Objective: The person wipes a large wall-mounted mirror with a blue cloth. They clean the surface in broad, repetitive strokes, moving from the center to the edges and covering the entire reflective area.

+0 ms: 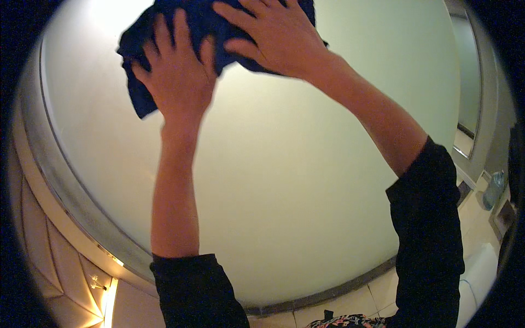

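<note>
Both my arms, in dark sleeves, reach up against a large pale frosted glass panel [306,180]. A dark blue cloth [139,90] lies spread against the glass at the top of the view, its upper part cut off by the frame. My left hand [178,76] presses flat on the cloth's left part, fingers spread. To its right, my right hand [273,38] also lies on the cloth with its fingers apart; some of its fingertips run up to the picture's top edge. Neither hand grips the cloth.
A grey frame [71,164] borders the panel on the left, beside a padded wall [44,240] with a glowing light strip [111,300]. Floor tiles [355,303] show below a dark sill. At the right are a mirror-like panel [467,82] and a clear bluish plastic item [494,190].
</note>
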`<state>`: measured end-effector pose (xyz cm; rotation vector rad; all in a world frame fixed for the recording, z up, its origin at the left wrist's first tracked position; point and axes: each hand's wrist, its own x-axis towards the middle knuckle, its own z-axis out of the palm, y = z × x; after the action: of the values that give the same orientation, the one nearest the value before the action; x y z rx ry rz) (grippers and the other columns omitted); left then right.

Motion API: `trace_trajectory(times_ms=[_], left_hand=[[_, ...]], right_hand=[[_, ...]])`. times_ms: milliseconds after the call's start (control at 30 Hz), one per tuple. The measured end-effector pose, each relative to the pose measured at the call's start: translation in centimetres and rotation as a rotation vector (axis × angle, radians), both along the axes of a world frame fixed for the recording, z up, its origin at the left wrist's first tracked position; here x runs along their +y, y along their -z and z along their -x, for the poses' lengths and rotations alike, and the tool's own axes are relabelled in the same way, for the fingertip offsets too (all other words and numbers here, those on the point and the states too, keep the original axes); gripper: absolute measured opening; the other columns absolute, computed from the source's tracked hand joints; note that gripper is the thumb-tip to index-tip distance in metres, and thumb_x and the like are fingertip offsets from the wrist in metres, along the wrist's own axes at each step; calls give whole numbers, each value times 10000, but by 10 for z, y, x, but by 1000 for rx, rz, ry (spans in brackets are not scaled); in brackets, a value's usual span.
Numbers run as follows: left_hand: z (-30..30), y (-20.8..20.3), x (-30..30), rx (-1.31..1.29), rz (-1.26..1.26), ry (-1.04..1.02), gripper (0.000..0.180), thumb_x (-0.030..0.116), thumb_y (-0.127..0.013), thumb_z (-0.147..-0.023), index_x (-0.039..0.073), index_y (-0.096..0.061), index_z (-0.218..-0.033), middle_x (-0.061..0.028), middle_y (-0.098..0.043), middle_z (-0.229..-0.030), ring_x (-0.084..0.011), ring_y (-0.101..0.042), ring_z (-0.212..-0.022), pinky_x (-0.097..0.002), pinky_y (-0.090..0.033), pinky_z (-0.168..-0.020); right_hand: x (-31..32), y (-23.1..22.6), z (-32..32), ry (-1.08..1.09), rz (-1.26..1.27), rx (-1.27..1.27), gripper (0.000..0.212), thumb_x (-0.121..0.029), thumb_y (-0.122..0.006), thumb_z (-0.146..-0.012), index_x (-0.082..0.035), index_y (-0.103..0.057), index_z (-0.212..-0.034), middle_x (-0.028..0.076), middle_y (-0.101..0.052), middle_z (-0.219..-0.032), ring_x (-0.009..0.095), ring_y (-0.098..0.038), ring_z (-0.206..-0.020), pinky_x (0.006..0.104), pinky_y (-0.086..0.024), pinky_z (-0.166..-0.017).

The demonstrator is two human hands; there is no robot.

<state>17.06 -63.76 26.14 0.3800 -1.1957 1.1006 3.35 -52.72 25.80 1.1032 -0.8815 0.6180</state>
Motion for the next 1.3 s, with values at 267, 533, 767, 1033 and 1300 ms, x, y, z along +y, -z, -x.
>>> trace_trajectory(times_ms=[267, 533, 767, 1033, 1300], left_hand=[[15, 197, 55, -434, -517, 161, 627, 397, -414, -789, 87, -308, -1323, -162, -269, -1373, -388, -278, -1228, -640, -82, -946], [49, 128, 51, -470, -398, 148, 702, 468, -470, -744, 140, -291, -1338, -107, -317, -1354, -334, -416, -1113, -609, -128, -971], [63, 32, 49, -199, -86, 158, 624, 332, -534, -780, 93, -319, -1315, -154, -324, -1335, -369, -311, -1197, -580, -160, -973], [35, 224, 32, -450, -510, 345, 675, 462, -563, -676, 238, -385, -1287, -100, -456, -1166, -357, -378, -1092, -666, -203, -859], [-72, 421, -23, -389, -602, 477, 482, 471, -542, -747, 311, -501, -1200, -9, -400, -1265, -264, -440, -1030, -498, -349, -755]], right_hand=[[50, 172, 25, 83, -572, -94, 576, -440, -587, -667, -154, -479, -1155, 88, -439, -1214, 314, -320, -1205, 480, -353, -837], [44, 135, 67, 106, -356, -121, 594, -413, -579, -691, -169, -443, -1215, 110, -401, -1279, 322, -297, -1233, 525, -391, -798], [40, 31, 68, 113, -58, -182, 528, -305, -488, -825, -128, -344, -1301, 144, -223, -1388, 335, -182, -1284, 521, -147, -1018], [24, 227, 57, 51, -355, -201, 487, -348, -468, -782, -126, -448, -1216, 178, -302, -1342, 415, -254, -1225, 605, -134, -974], [-6, 386, -18, 88, -744, -131, 408, -349, -567, -735, -120, -546, -1071, 242, -414, -1167, 460, -373, -1066, 578, -276, -867]])
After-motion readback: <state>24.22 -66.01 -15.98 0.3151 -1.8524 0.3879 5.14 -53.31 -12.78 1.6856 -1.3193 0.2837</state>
